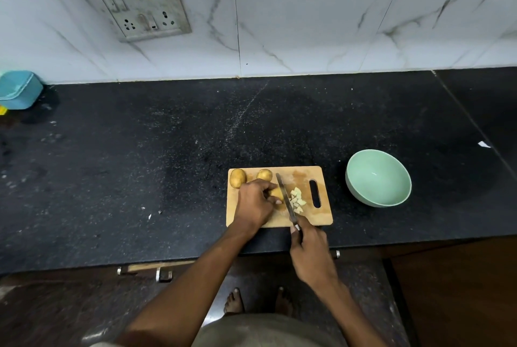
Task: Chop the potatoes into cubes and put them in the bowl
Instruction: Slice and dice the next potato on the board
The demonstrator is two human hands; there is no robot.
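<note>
A golden-skinned potato (275, 194), partly cut, lies on a rectangular wooden chopping board (305, 218) under the curled fingers of the left hand (256, 202). The right hand (309, 247) grips a steel knife (285, 197), blade against the cut face. Pale cubes (297, 201) sit beside it; two whole potatoes (237, 178) wait behind. The mint-green round bowl (378, 178) stands empty nearby. The potato is probably firm, dense and slippery where cut, so holding the dry skin seems safest.
</note>
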